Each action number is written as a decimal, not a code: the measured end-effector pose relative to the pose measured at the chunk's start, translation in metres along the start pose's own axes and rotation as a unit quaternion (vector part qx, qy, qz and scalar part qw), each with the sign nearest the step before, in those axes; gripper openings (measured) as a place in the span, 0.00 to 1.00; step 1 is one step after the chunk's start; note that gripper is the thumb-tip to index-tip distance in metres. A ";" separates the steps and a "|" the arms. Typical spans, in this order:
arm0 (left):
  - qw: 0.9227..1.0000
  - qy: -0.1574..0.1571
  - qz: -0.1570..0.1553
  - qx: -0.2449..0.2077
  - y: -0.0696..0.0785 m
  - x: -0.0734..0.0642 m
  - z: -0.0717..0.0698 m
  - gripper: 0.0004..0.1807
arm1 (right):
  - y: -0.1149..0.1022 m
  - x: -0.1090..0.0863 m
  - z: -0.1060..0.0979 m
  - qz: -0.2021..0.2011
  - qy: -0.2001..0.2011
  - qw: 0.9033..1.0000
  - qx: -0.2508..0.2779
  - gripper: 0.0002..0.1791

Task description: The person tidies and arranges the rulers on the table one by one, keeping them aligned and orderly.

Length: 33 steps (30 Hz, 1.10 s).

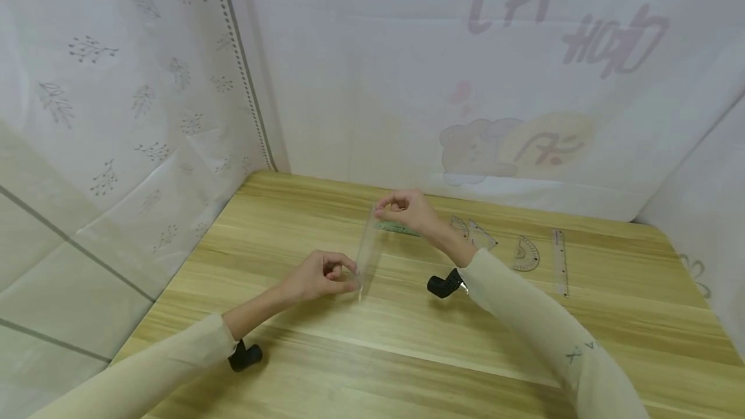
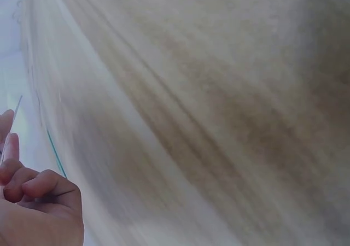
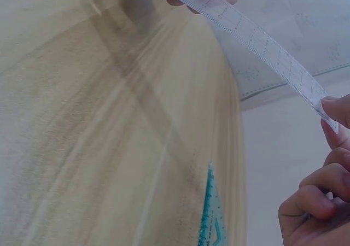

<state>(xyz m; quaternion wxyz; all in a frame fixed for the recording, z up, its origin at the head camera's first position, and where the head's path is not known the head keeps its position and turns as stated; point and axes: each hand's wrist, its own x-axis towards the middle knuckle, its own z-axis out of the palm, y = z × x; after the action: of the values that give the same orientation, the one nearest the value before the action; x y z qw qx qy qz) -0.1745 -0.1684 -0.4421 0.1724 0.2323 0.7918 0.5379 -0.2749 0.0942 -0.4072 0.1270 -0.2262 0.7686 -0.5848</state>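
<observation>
Toward the left edge of the tabletop (image 1: pixel 442 354), the left hand (image 1: pixel 320 275) pinches the near end of a see-through ruler (image 1: pixel 367 247) between thumb and forefinger. The ruler spans the gap between the hands, raised off the wood, and the right hand (image 1: pixel 410 211), near the far edge, has thumb and forefinger clamped on its other end. The step in hand looks to be holding it out at both ends; the next move probably calls for keeping both pinches even so that the thin strip neither twists nor slips. Beneath the right wrist lies a green set square (image 1: pixel 398 229), then, toward the far right corner, a protractor (image 1: pixel 459 227), a clear triangle (image 1: pixel 482 236), a second protractor (image 1: pixel 526 254) and a shorter ruler (image 1: pixel 560 264). Only the head view shows that whole row. The left wrist view catches the held strip nearly edge-on, whereas the right wrist view reveals its printed scale and the green piece's pointed corner.
</observation>
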 end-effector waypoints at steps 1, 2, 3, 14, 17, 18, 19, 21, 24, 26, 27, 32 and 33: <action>1.000 -0.001 0.001 0.001 0.000 -0.001 0.001 0.10 | 0.001 -0.001 0.001 0.000 0.002 1.000 -0.002 0.09; 1.000 -0.001 0.003 0.003 -0.001 -0.002 0.001 0.10 | 0.002 -0.002 0.001 -0.002 0.003 1.000 0.000 0.09; 1.000 -0.002 0.005 0.003 -0.001 -0.003 0.002 0.10 | 0.003 -0.003 0.002 -0.004 0.004 1.000 0.001 0.09; 1.000 -0.010 0.014 0.026 -0.005 -0.013 0.006 0.12 | 0.011 -0.009 0.013 -0.029 0.004 0.999 0.034 0.07; 0.999 -0.012 0.018 0.030 -0.006 -0.015 0.007 0.12 | 0.012 -0.010 0.016 -0.031 0.005 0.999 0.032 0.06; 0.999 -0.013 0.020 0.029 -0.006 -0.016 0.008 0.12 | 0.013 -0.010 0.017 -0.032 0.005 0.999 0.029 0.06; 0.999 -0.015 0.022 0.028 -0.006 -0.016 0.008 0.12 | 0.013 -0.011 0.018 -0.032 0.005 0.999 0.024 0.06; 0.999 -0.017 0.025 0.029 -0.006 -0.017 0.009 0.12 | 0.013 -0.012 0.019 -0.034 0.004 0.999 0.018 0.06; 0.999 -0.016 0.019 0.033 -0.007 -0.019 0.011 0.12 | 0.013 -0.013 0.021 -0.039 0.005 0.999 0.007 0.07; 0.999 -0.014 0.016 0.039 -0.008 -0.019 0.012 0.12 | 0.014 -0.014 0.022 -0.037 0.006 0.999 0.002 0.06; 0.999 -0.013 0.015 0.041 -0.008 -0.020 0.012 0.13 | 0.015 -0.014 0.022 -0.036 0.005 0.999 0.000 0.06; 0.998 -0.015 0.019 0.049 -0.011 -0.022 0.014 0.12 | 0.019 -0.017 0.025 -0.026 0.004 1.000 -0.011 0.05; 0.998 -0.015 0.021 0.050 -0.011 -0.023 0.014 0.12 | 0.020 -0.017 0.026 -0.025 0.003 1.000 -0.014 0.05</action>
<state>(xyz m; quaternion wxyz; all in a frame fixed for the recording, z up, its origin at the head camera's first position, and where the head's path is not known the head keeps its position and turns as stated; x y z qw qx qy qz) -0.1501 -0.1734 -0.4573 0.1615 0.2656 0.8101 0.4971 -0.2516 0.0850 -0.4346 0.1074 -0.2452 0.7710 -0.5778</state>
